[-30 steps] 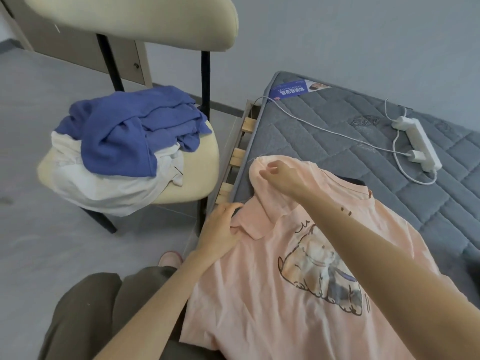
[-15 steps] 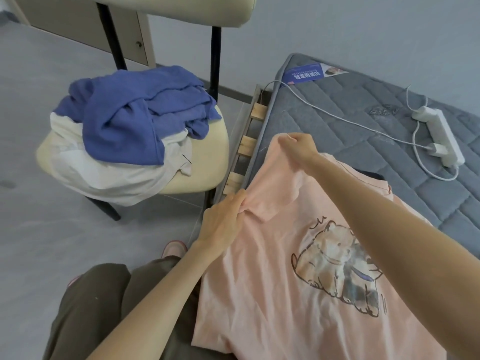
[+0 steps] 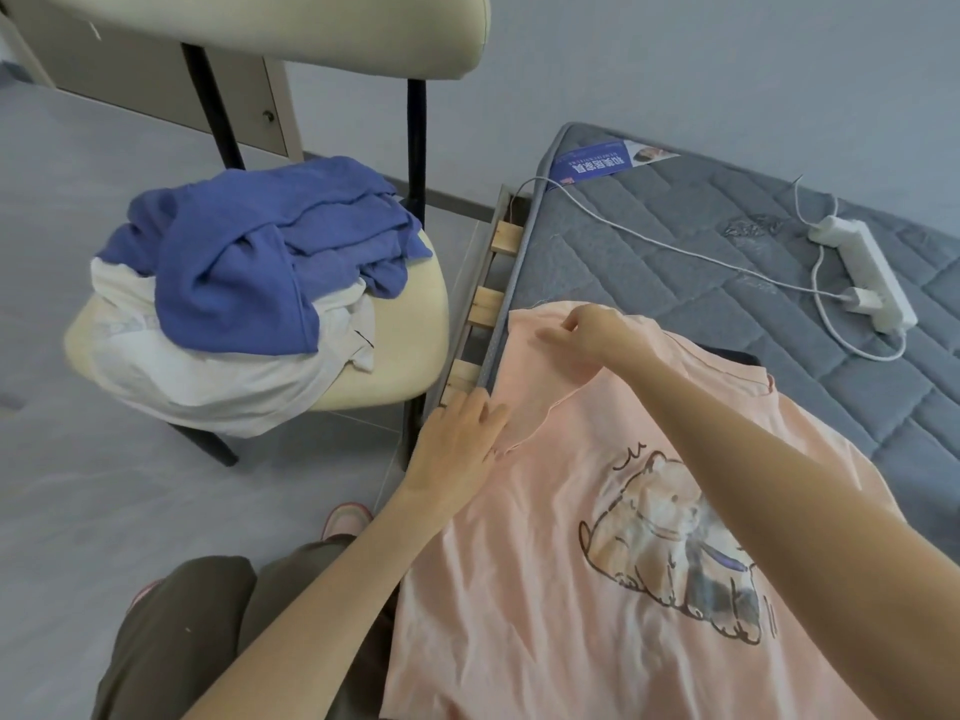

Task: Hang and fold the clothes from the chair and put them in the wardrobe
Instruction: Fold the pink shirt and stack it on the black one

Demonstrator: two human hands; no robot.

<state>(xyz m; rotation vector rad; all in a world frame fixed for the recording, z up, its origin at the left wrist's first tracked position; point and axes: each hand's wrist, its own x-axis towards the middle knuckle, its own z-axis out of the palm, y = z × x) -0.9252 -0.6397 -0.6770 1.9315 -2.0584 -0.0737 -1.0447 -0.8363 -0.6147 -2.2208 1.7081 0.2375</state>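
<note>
A pink T-shirt (image 3: 561, 563) with a cartoon animal print lies spread on the grey mattress (image 3: 675, 252), its sleeve laid out flat at the mattress's left edge. My right hand (image 3: 592, 332) rests on the top of that sleeve with fingers extended. My left hand (image 3: 457, 449) presses flat on the sleeve's lower edge. A cream chair (image 3: 400, 356) to the left carries a blue garment (image 3: 249, 262) piled over white clothes (image 3: 208, 376). A dark item (image 3: 732, 356) peeks from under the shirt's neck.
A white power strip (image 3: 867, 272) with its cable lies on the mattress at the right. Wooden bed slats (image 3: 488, 304) show between chair and mattress. A cabinet door (image 3: 156, 75) stands behind the chair. Grey floor spreads left; my knees are at the bottom.
Both hands have let go of the pinched sleeve and now lie flat on it. The sleeve, lifted and folded before, is spread out at the mattress edge.
</note>
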